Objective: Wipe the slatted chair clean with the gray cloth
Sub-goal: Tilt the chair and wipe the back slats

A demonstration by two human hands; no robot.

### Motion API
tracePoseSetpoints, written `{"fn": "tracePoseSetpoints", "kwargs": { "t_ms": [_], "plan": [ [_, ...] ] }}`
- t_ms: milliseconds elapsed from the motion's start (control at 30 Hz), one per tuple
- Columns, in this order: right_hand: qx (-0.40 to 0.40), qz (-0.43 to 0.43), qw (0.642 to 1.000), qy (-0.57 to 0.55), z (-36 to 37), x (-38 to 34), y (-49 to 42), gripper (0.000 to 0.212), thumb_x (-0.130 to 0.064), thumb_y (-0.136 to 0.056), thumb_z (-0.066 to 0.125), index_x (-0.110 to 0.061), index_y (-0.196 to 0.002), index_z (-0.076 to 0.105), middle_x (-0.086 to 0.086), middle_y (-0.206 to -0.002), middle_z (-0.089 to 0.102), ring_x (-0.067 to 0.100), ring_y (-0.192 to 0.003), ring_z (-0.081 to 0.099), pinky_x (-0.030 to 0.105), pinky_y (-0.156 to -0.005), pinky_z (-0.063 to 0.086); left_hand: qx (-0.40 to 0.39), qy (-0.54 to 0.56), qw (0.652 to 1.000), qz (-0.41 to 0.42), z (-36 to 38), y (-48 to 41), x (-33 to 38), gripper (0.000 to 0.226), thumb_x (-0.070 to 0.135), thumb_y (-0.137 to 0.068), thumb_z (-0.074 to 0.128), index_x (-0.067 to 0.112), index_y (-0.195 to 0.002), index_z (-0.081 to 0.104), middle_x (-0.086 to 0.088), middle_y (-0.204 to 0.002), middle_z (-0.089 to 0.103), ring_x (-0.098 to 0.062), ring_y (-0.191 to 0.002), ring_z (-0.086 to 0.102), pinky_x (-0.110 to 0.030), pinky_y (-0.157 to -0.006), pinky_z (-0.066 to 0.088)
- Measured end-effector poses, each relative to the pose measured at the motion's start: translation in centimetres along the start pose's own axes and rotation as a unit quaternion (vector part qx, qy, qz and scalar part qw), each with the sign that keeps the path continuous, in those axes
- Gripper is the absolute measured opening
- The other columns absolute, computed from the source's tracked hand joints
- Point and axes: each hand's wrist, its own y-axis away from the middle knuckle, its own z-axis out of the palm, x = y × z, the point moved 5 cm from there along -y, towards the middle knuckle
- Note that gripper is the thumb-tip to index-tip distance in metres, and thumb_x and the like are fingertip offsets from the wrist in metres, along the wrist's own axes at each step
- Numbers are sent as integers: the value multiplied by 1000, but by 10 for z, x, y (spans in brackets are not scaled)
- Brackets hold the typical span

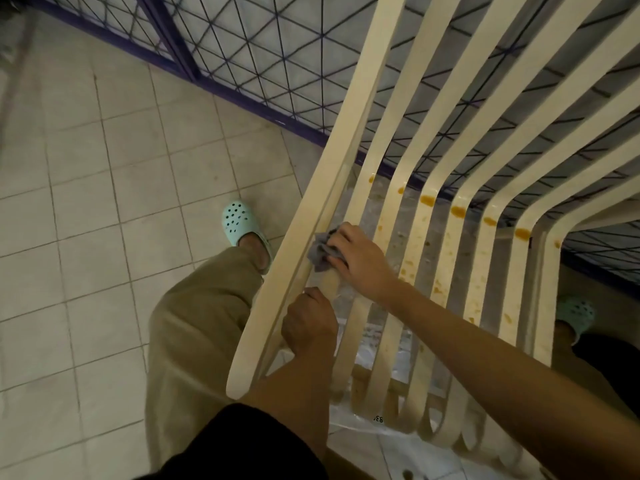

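A cream slatted chair point(429, 237) fills the right half of the head view, its slats curving from backrest into seat. Orange-brown stains dot the slats along the bend and down the seat. My right hand point(360, 261) presses a crumpled gray cloth point(320, 254) against the leftmost seat slats, next to the chair's side rail. My left hand point(308, 322) is closed around a slat just below the cloth, near that rail.
Beige tiled floor point(86, 202) lies to the left. A purple-framed metal grille point(242, 46) runs behind the chair. My leg in tan trousers and a mint clog point(242, 223) stand beside the rail. Clear plastic sheeting point(363, 420) lies under the chair.
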Motion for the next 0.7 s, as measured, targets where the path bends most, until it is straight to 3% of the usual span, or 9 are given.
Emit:
{"fn": "tracePoseSetpoints", "kwargs": {
  "t_ms": [167,233,300,400,467,567,633,700],
  "plan": [
    [17,55,997,-46,14,-18,25,17,-23,-98,48,-10,-108,55,13,-109,48,26,-89,49,36,-71,48,70,-45,996,18,-12,6,1,26,19,-63,88,5,-64,65,-6,-47,52,-22,-35,52,-23,-33,39],
    [0,61,996,-65,22,-29,40,18,-24,-100,46,-10,-108,55,13,-109,48,26,-90,48,36,-74,47,26,3,999,-29,-11,5,-1,23,26,-92,63,5,-82,67,-10,-74,67,-27,-63,66,-32,-53,50],
    [-7,70,994,-79,26,-33,49,21,-24,-101,45,-9,-109,57,14,-110,49,26,-89,47,35,-77,46,-6,-22,999,-38,-2,3,-3,36,31,-104,37,9,-105,64,-9,-102,68,-26,-90,67,-34,-71,50],
    [-16,39,997,-64,21,-30,47,28,-28,-101,38,-8,-109,57,15,-108,50,26,-90,46,33,-76,43,14,7,999,-34,-6,5,-3,40,36,-105,31,10,-111,62,-8,-107,66,-25,-96,65,-33,-70,45],
    [-31,1,998,-46,14,-29,42,30,-28,-100,34,-9,-109,56,15,-107,49,27,-88,46,32,-74,42,25,48,997,-59,-7,6,-4,39,35,-105,35,7,-105,63,-11,-101,67,-28,-92,65,-33,-65,39],
    [-40,-23,998,-53,4,-17,30,30,-25,-100,36,-6,-110,56,17,-108,49,26,-87,46,30,-72,40,96,72,992,-41,-15,6,-3,26,16,-92,63,-3,-74,68,-16,-62,64,-32,-53,63,-29,-45,40],
    [-36,-22,998,-49,-1,-4,18,25,-22,-101,40,-6,-112,56,16,-109,49,25,-89,47,28,-74,41,82,22,996,-30,-9,5,-5,12,11,-76,74,1,-71,71,-11,-49,57,-26,-37,54,-24,-38,39],
    [-30,-10,998,-48,-6,12,5,21,-19,-101,45,-6,-113,56,15,-111,49,25,-92,48,26,-79,40,78,21,996,-25,1,2,-9,6,11,-71,75,6,-71,71,-7,-46,53,-23,-34,50,-21,-35,36]
  ]
}}
